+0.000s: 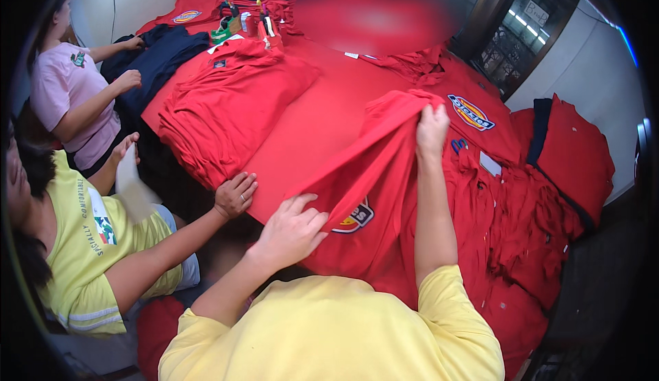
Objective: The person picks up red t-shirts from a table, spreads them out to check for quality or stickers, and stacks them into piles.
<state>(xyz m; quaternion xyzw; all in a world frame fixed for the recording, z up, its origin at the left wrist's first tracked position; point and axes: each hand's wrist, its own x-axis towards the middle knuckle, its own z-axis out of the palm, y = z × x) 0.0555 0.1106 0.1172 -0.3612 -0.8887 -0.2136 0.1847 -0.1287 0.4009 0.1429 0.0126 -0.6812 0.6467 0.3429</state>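
A red T-shirt (388, 151) is stretched between my two hands, its fabric raised off the table and folded over itself. My right hand (432, 132) is closed on its far upper edge, with the arm reaching forward. Lower and nearer, my left hand (292, 231) has bent fingers closed at the shirt's near left edge; the fingertips are partly hidden by cloth. A blue, yellow and white printed logo (355, 217) shows partly under the raised fabric. The shirt's lower part hangs over the table's near edge, against my body.
A stack of folded red shirts (220, 103) lies left of the bare red tabletop (328, 82). More red shirts (515, 223) pile up at right, near blue-handled scissors (459, 145). A person in yellow rests a hand (235, 194) at the table edge; another handles dark clothing (161, 55).
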